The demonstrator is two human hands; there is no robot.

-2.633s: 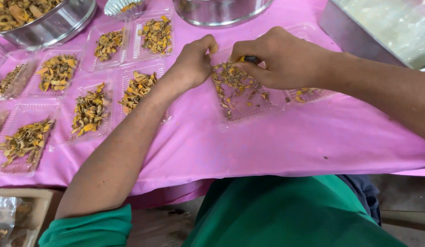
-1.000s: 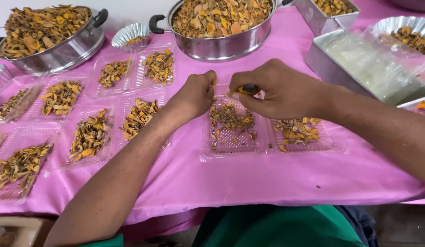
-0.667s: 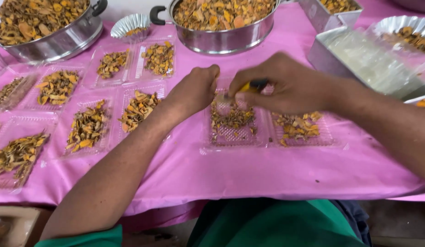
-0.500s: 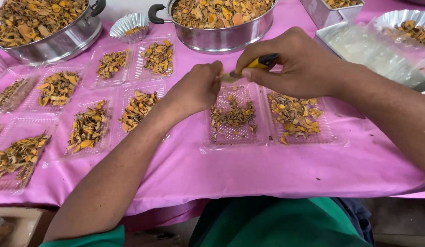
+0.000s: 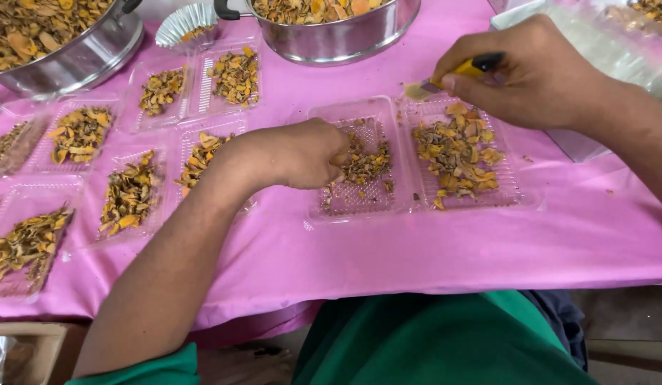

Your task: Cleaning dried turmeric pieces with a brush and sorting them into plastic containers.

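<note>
While the right hand (image 5: 537, 75) grips a yellow tool (image 5: 465, 70), left hand (image 5: 302, 153) fingers pinch chips in the half-filled tray (image 5: 359, 207); beyond its knuckles, trays (image 5: 131, 192) sit filled

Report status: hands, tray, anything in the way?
Left hand fisted in clear tray's yellow-brown pieces. Right hand grips yellow-handled tool above tray. Nothing between them.

Filled trays (image 5: 131, 196) lie left of the open container (image 5: 409, 203), pots (image 5: 331, 32) behind.
</note>
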